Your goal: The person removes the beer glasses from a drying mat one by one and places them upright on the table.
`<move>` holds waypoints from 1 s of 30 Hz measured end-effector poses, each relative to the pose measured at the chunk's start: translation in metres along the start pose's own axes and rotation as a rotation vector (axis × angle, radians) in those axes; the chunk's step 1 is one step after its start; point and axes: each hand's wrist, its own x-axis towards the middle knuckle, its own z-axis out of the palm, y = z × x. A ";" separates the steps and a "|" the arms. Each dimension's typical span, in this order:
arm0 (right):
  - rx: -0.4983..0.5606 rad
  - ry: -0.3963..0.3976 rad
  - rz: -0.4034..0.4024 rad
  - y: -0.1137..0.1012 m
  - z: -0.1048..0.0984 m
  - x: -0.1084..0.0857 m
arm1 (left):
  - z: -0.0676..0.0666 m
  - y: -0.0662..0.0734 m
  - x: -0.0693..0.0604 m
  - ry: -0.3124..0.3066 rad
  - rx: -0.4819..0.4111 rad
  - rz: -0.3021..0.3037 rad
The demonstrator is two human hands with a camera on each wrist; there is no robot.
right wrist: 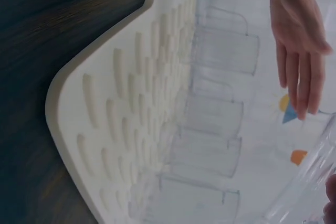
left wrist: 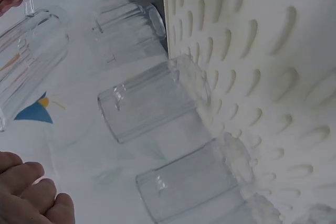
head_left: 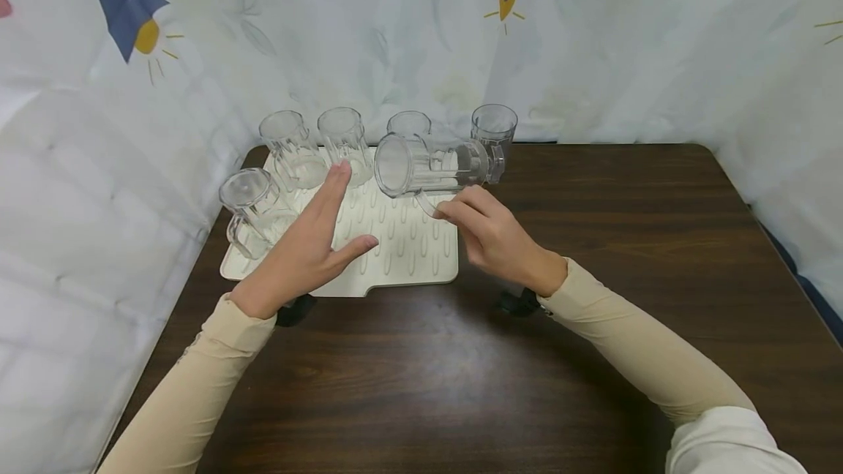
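Note:
My right hand (head_left: 490, 232) grips the handle of a clear glass mug (head_left: 428, 164), which it holds on its side above the back right of a cream ridged mat (head_left: 408, 240). My left hand (head_left: 299, 258) hovers over the mat's left part, fingers extended and thumb spread, holding nothing. Around it on the mat stand several more glass mugs: one at the front left (head_left: 253, 203), and a back row with a left mug (head_left: 293, 148), a middle mug (head_left: 345, 141) and one partly hidden behind the held mug (head_left: 408, 123). In the right wrist view the held mug (right wrist: 310, 177) is cut off.
Another glass mug (head_left: 494, 130) stands just off the mat's right edge, on the dark wooden table (head_left: 626, 240). White patterned sheeting (head_left: 421, 42) hangs behind the table and at both sides.

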 end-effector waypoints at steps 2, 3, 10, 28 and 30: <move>-0.019 -0.012 -0.009 0.001 -0.002 -0.002 | 0.006 0.001 0.003 0.023 -0.025 0.018; -0.027 -0.018 -0.011 0.001 -0.003 -0.002 | 0.009 0.002 0.004 0.033 -0.035 0.025; -0.049 -0.054 -0.022 0.001 -0.010 -0.010 | 0.025 0.008 0.013 0.100 -0.109 0.038; -0.139 -0.164 -0.011 -0.005 -0.010 -0.029 | 0.061 0.011 0.032 0.277 -0.353 0.088; -0.150 -0.179 -0.011 -0.005 -0.009 -0.032 | 0.065 0.011 0.033 0.265 -0.383 0.069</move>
